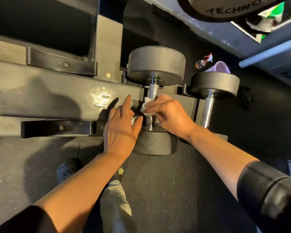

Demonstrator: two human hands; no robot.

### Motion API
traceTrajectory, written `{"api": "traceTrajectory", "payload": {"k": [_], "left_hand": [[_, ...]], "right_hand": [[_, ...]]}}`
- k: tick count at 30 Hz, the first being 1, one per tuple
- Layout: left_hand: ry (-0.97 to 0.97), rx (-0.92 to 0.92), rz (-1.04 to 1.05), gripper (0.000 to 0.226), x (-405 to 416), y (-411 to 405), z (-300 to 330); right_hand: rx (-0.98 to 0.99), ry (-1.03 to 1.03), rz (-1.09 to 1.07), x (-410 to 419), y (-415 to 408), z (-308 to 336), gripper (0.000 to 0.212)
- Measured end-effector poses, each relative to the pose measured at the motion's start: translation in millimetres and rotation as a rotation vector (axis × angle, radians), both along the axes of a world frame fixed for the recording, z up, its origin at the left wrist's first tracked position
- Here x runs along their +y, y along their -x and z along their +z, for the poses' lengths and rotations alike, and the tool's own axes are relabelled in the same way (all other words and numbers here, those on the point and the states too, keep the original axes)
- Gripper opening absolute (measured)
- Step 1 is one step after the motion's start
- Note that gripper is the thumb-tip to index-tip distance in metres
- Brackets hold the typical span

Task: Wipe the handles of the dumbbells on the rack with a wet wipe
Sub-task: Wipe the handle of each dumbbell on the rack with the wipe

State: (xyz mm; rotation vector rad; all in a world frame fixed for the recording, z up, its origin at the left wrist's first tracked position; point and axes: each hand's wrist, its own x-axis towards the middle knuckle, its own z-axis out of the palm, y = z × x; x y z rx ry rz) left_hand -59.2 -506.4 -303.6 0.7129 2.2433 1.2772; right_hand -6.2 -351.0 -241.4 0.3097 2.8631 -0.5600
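Note:
A black dumbbell [155, 64] lies on the dark rack [57, 96], its knurled chrome handle [153, 90] running toward me. My right hand [170, 113] pinches a white wet wipe [145, 106] against the left side of that handle. Just left of the handle, my left hand [123, 125] hovers with straight, spread fingers; a bit of white shows under its palm. A second dumbbell [214, 84] with a chrome handle [207, 110] sits in the cradle to the right.
Empty black cradles [60, 64] line the rack to the left. A spray bottle [203, 62] and a purple basket [221, 66] stand on the floor behind the right dumbbell. A large weight plate [225, 7] hangs at top right. My shoe [68, 169] is on the speckled floor.

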Motion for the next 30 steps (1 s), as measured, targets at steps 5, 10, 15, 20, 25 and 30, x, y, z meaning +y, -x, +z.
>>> {"api": "traceTrajectory", "payload": {"k": [5,10,15,20,25,30], "left_hand": [[0.030,0.049,0.021,0.065,3.4,0.9,2.3],[0.036,0.085,0.050,0.063,17.0,-1.5,10.9],[0.005,0.092,0.075,0.064,36.5,-4.0,19.3],[0.037,0.164,0.084,0.059,52.3,-5.1,19.9],[0.101,0.190,0.144,0.072,53.6,-7.2,14.9],[0.112,0.175,0.131,0.076,54.4,-9.2,22.9]], "right_hand": [[0.078,0.002,0.023,10.1,-1.3,-8.3,0.032],[-0.130,0.254,-0.071,9.8,-9.6,-4.8,0.034],[0.411,-0.052,-0.333,27.2,-7.6,-11.3,0.034],[0.348,-0.028,-0.440,40.6,5.7,-33.3,0.027],[0.375,0.156,-0.459,38.8,-2.4,-38.4,0.020],[0.337,0.293,-0.398,43.8,-18.5,-25.3,0.015]]}}
